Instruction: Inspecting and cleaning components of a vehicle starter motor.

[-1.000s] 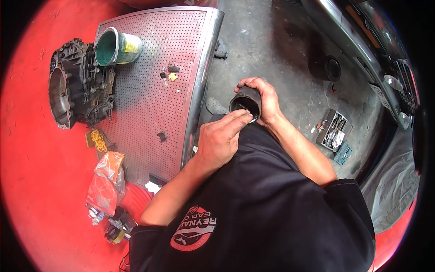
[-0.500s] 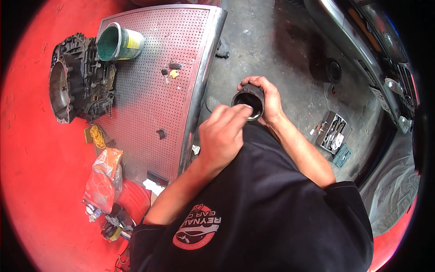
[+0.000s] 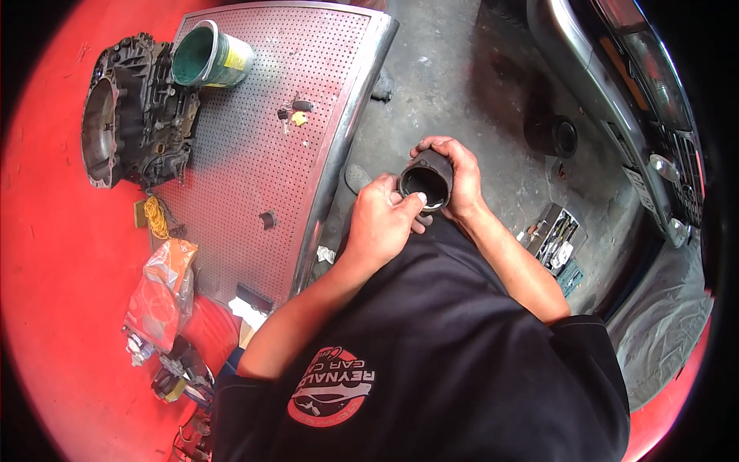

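Note:
A dark, hollow metal cylinder (image 3: 431, 165) is held at the middle, its open end tilted up toward me. My right hand (image 3: 463, 175) is closed around its right side, fingers over the top. My left hand (image 3: 380, 222) grips the lower left of the rim, thumb at the opening's edge and fingers curled behind and below it. Whether anything small is between those fingers is hidden. To the left are a perforated metal bench (image 3: 254, 154) with keys (image 3: 300, 112) and a small curved dark piece (image 3: 267, 219) on it.
A large engine casing (image 3: 138, 108), green bucket (image 3: 227, 58) and plastic bag (image 3: 158, 292) are at the left. On the right are a car bumper (image 3: 585, 69) and, on the concrete floor (image 3: 431, 85), an open toolbox (image 3: 546, 239) and dark round object (image 3: 564, 137).
My left hand's fingers have moved from the top of the opening down and around its left edge, leaving the thumb on the rim. The cylinder and right hand sit slightly lower in view.

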`<state>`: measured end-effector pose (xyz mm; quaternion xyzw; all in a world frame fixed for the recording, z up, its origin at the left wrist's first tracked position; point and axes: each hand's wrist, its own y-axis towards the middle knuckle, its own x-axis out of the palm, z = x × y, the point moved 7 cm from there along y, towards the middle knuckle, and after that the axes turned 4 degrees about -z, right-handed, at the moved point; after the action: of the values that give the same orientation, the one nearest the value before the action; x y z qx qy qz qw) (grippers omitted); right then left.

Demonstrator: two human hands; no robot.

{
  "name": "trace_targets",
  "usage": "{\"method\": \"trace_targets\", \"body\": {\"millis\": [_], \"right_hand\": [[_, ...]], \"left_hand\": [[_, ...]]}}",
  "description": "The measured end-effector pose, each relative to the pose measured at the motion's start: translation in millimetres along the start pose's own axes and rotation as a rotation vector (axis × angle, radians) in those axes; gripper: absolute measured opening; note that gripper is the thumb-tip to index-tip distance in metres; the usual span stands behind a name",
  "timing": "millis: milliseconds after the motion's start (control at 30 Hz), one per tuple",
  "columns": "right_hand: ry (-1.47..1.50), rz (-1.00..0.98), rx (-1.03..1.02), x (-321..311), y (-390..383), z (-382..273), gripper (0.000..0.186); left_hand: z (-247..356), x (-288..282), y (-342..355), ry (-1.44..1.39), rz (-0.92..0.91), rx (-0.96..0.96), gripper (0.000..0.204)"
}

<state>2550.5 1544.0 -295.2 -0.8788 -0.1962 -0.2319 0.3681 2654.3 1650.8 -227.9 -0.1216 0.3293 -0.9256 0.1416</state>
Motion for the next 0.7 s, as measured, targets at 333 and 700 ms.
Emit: {"method": "trace_targets", "body": {"millis": [333, 700], "right_hand": [[-0.014, 0.013, 0.028, -5.1, 1.7, 4.3, 0.026], [-0.048, -0.047, 0.047, -14.1, 13.8, 13.6, 0.029]], "left_hand": [[0.3, -0.2, 12.4, 0.127, 0.058, -0.030, 0.014], [1.8, 0.3, 20.6, 0.047, 0.035, -0.062, 0.027]]}}
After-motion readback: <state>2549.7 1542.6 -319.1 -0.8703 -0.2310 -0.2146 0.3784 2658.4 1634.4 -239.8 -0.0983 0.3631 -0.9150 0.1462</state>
